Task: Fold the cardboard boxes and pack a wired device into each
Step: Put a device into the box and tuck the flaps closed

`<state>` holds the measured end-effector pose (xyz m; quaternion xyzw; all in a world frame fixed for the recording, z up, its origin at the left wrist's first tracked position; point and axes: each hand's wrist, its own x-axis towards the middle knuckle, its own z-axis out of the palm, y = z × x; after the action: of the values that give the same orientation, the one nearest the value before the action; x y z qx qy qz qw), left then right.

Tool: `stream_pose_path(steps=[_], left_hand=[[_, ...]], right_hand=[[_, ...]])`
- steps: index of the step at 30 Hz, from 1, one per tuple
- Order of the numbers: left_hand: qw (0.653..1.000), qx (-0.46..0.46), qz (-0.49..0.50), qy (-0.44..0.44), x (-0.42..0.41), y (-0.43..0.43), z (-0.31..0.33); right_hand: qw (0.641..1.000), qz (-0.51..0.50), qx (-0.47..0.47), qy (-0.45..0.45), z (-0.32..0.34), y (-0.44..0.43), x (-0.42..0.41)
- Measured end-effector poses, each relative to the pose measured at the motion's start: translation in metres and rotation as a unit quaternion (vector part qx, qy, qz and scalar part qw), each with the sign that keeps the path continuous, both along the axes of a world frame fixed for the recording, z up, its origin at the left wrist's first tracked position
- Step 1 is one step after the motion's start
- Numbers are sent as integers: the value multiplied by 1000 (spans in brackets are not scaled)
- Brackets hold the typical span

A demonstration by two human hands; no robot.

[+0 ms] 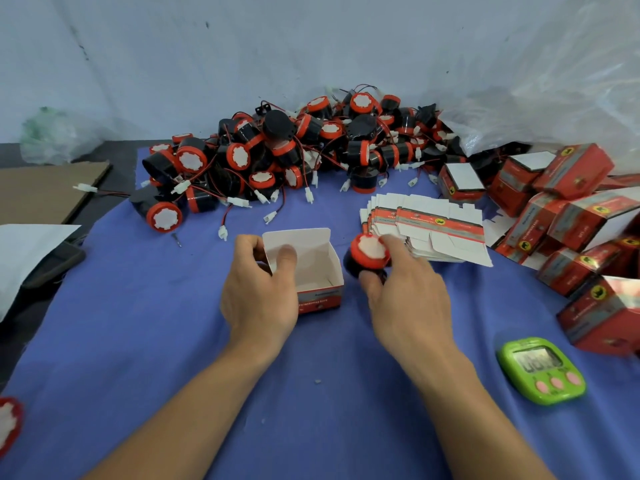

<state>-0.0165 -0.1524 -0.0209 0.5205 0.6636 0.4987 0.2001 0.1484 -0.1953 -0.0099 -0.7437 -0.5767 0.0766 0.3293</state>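
An open red and white cardboard box (322,271) stands on the blue cloth, its lid flap up at the back. My left hand (258,292) grips its left wall, thumb inside the box. Just right of the box, my right hand (405,292) holds a black wired device with a red rim and white face (369,252), tilted, close beside the box's right wall. A stack of flat unfolded boxes (429,226) lies behind my right hand. A big pile of the same devices (284,154) with red wires and white plugs fills the back of the cloth.
Folded red boxes (568,209) are heaped at the right. A green timer (542,370) lies near the right front. Clear plastic bags (554,98) sit at the back right. Brown cardboard (48,188) and white paper (24,247) lie left. One device (8,422) is at the left edge.
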Motion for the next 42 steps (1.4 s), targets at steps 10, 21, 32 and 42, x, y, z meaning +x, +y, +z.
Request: stream_pose_path(steps=[10, 21, 32, 42], left_hand=[[982, 40, -182, 10, -6, -14, -8], [933, -26, -341, -112, -4, -2, 2], [935, -31, -343, -91, -4, -5, 1], [824, -123, -482, -272, -15, 3, 9]], right_hand=[[950, 239, 200, 36, 18, -26, -45], [977, 148, 141, -60, 19, -20, -7], [981, 173, 15, 92, 20, -20, -7], [983, 183, 5, -4, 10, -14, -10]])
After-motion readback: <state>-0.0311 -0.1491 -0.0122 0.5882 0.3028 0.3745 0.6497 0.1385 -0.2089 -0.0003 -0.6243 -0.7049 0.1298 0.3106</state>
